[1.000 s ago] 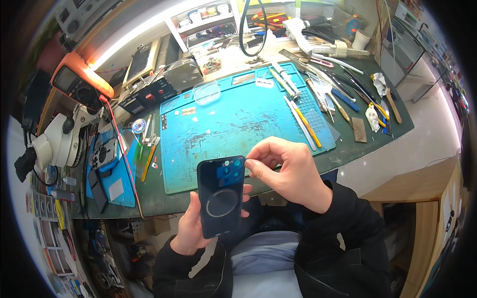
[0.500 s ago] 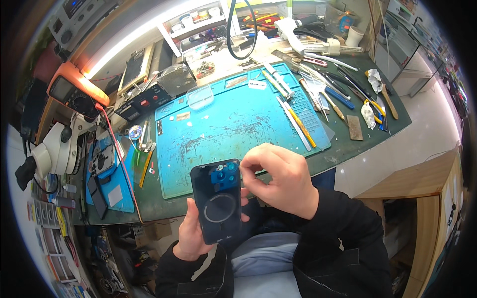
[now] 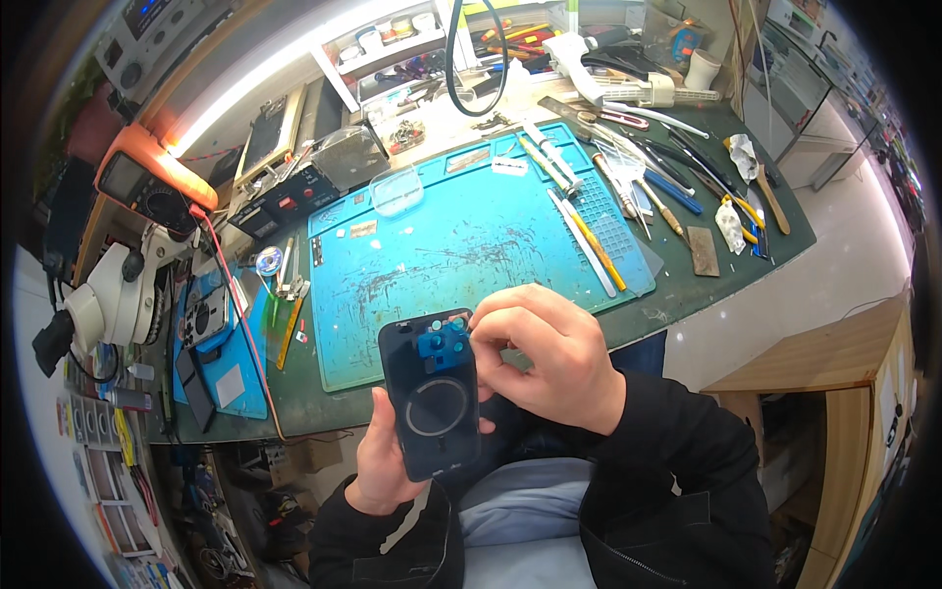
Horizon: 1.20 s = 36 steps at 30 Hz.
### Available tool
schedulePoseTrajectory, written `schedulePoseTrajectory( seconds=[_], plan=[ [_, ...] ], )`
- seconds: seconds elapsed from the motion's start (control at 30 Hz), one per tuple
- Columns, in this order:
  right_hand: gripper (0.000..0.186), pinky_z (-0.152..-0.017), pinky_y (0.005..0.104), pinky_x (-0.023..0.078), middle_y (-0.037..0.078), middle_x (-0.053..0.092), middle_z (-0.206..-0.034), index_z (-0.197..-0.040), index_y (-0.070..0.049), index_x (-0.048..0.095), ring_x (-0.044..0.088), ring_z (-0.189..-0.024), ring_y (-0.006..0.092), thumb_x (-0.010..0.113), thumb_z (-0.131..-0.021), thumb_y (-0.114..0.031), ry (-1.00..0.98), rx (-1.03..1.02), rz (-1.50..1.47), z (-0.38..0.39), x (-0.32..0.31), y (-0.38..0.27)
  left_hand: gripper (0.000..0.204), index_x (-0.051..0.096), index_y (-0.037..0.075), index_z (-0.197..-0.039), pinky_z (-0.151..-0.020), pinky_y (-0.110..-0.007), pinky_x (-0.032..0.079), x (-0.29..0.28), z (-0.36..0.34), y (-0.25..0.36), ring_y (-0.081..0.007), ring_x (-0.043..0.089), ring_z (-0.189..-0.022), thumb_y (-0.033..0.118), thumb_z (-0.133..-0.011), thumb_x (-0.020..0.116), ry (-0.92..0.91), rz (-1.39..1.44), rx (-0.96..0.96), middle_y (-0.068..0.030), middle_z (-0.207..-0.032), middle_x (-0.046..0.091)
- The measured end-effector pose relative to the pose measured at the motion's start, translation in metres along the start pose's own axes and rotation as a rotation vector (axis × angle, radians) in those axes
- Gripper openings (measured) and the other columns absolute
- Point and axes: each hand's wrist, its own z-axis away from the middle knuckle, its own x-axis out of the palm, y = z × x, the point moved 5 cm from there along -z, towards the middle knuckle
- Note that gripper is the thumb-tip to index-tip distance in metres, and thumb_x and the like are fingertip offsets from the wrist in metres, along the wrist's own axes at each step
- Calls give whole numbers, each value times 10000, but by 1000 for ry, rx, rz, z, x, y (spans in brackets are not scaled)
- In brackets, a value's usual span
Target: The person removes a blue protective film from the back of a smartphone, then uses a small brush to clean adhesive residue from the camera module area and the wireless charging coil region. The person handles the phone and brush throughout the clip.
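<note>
My left hand (image 3: 383,454) is wrapped round a dark smartphone back panel or phone (image 3: 430,407), held upright in front of the bench. A pale ring marks its middle, and blue film (image 3: 444,346) covers the camera area at its top right. At that corner sits my right hand (image 3: 549,353), thumb and forefinger pinched together beside the camera openings. Whether anything small is between those fingertips is hidden. Just beyond both hands lies a scratched blue silicone work mat (image 3: 442,265).
At left stand an orange multimeter (image 3: 157,182), a white microscope (image 3: 108,304) and a black powered box (image 3: 285,203). Another phone part (image 3: 204,312) lies on a smaller blue mat. Tweezers, pens and a brush (image 3: 770,201) crowd the right side; a clear plastic box (image 3: 396,191) sits on the mat.
My right hand has shifted slightly left and closer over the phone's camera corner. The phone in my left hand has barely moved.
</note>
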Motion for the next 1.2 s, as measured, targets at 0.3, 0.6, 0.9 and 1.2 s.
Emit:
schedulePoseTrajectory(
  seconds=[0.3, 0.6, 0.9, 1.2],
  plan=[
    [183, -599, 287, 561, 107, 706, -918, -1036, -10, 707, 715, -702, 190, 766, -868, 34, -64, 308, -162, 0, 0, 4, 916, 292, 1, -1640, -1123, -521, 486, 13, -5, 6, -349, 504, -1447, 719, -1073, 250, 64, -189, 41, -231, -1605, 458],
    [94, -548, 259, 544, 78, 735, -905, -1015, 7, 744, 744, -656, 153, 759, -922, 8, -87, 443, -358, 3, 0, 8, 916, 300, 11, -1639, -1097, -493, 507, 6, -5, 1, -338, 581, -1357, 728, -1070, 248, 49, -141, 33, -249, -1590, 469],
    [205, -605, 231, 551, 83, 795, -960, -1106, -9, 790, 742, -796, 92, 789, -905, -49, -90, 674, -499, 10, 6, 14, 919, 366, 5, -1607, -1059, -462, 533, 1, -4, 0, -310, 655, -1237, 739, -1056, 316, 92, -147, 66, -222, -1502, 561],
    [200, -612, 234, 558, 88, 790, -972, -1104, -4, 792, 732, -770, 91, 776, -908, -41, -71, 666, -522, 6, 9, 13, 926, 363, 9, -1605, -1057, -455, 533, 0, -4, 0, -302, 665, -1216, 748, -1050, 315, 151, -159, 75, -211, -1493, 565]
  ],
)
